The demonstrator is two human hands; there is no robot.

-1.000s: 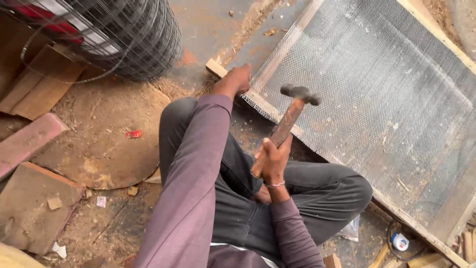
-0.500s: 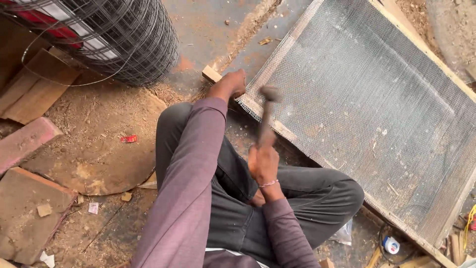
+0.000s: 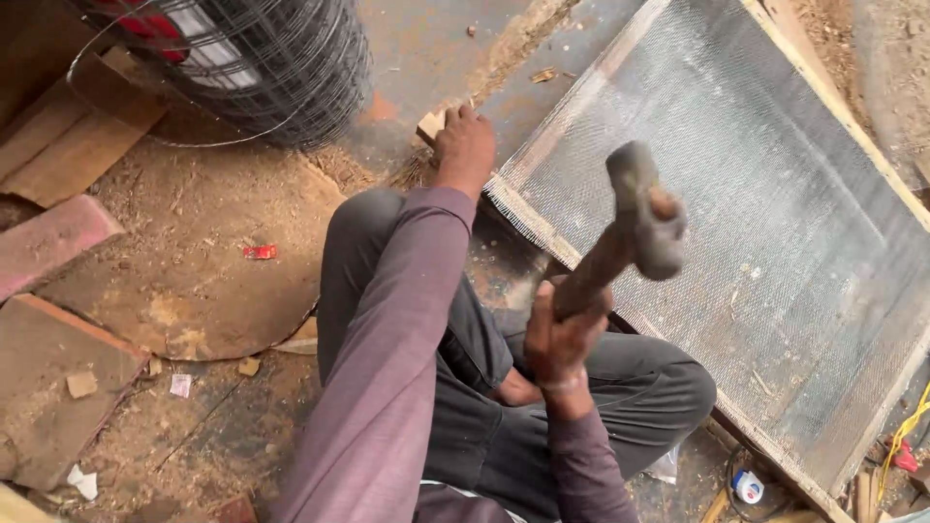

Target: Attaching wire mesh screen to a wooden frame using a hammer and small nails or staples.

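While the right hand [image 3: 562, 334] wraps tight around the wooden handle of a hammer [image 3: 620, 242], the blurred metal head stands raised above the fist, tilted toward the mesh. Wrist bent upward, forearm in a purple sleeve rising from the lap. Just beyond the hammer head lies a wooden frame [image 3: 542, 228] holding stretched wire mesh [image 3: 736, 213] — a shallow tray, only scraps on the mesh. Farther out from the grip, the left hand [image 3: 465, 145] presses fingers down on the frame's near corner, arm extended over the knee. Past it, a roll of wire fencing [image 3: 281, 58] stands on the sawdust-strewn ground [image 3: 194, 281].
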